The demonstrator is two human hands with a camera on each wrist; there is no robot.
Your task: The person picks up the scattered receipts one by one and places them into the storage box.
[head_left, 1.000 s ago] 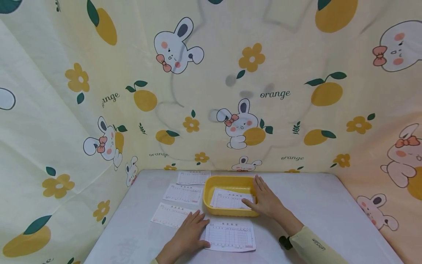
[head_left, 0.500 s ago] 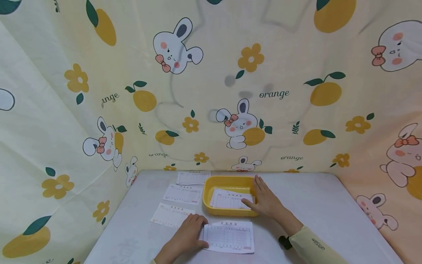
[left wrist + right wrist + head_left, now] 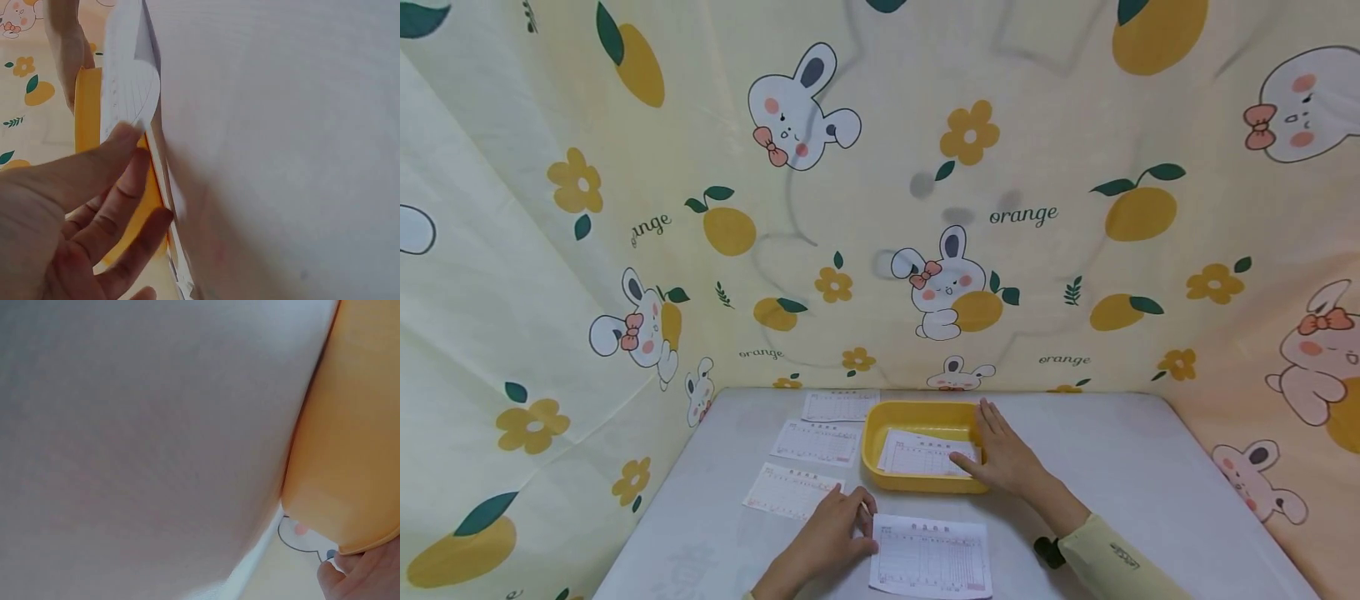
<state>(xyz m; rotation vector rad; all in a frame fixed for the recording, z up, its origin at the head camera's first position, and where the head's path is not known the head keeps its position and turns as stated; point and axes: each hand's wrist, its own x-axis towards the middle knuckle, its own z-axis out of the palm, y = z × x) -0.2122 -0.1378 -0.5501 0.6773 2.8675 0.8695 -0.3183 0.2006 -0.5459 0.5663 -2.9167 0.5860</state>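
Note:
My left hand [image 3: 829, 531] pinches the left edge of a white printed form sheet [image 3: 932, 557] in front of the yellow tray. In the left wrist view this paper [image 3: 128, 94] stands off the table, held between thumb and index finger, its near corner curving. The yellow tray [image 3: 898, 482] holds a similar printed sheet [image 3: 917, 454]. On the tray's right end rests my right hand [image 3: 1011, 458], fingers straight along the rim and thumb reaching inside over the sheet. In the right wrist view only some fingers [image 3: 359, 575] show beside the tray's wall [image 3: 350, 425].
Three more printed sheets lie in a column left of the tray: a near one [image 3: 790, 490], a middle one [image 3: 816, 442] and a far one [image 3: 841, 406]. A patterned curtain [image 3: 880, 192] closes off the back and sides of the white table [image 3: 1120, 467].
My left hand has gone from lying flat on the front sheet's left edge to pinching it. The sheet has shifted slightly toward me and right. The right hand and tray stayed put.

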